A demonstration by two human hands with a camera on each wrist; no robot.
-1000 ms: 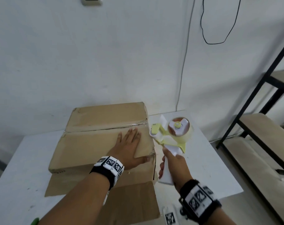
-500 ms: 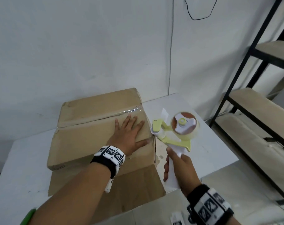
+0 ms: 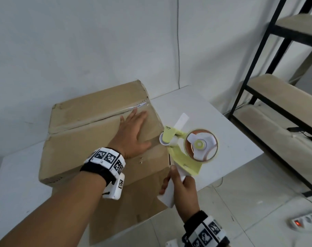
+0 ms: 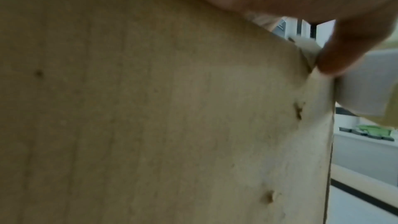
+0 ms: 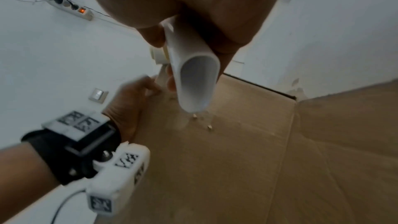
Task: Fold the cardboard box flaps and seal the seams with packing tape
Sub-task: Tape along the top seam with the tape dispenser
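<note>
The right hand (image 3: 182,190) is wrapped round the white handle of the tape dispenser (image 3: 189,148), held just off the right edge of the cardboard box (image 3: 98,139). The left hand (image 3: 132,132) lies flat, fingers straight, on the box's near top flap. If that palm lifts early, the flap may spring up and the tape could wrinkle across the seam (image 3: 98,120).

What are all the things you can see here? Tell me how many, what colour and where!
cardboard box: one, brown, on the table, top flaps folded down, one flap lying open at the near side
tape dispenser: one, yellow and white, right of the box, above the table
table: one, white, by the wall
shelf rack: one, black frame, beige boards, far right
power strip: one, white, red light, on the floor
wristbands: two, black and white, one per wrist
left hand: flat on the box top
right hand: grips the dispenser's white handle
</note>
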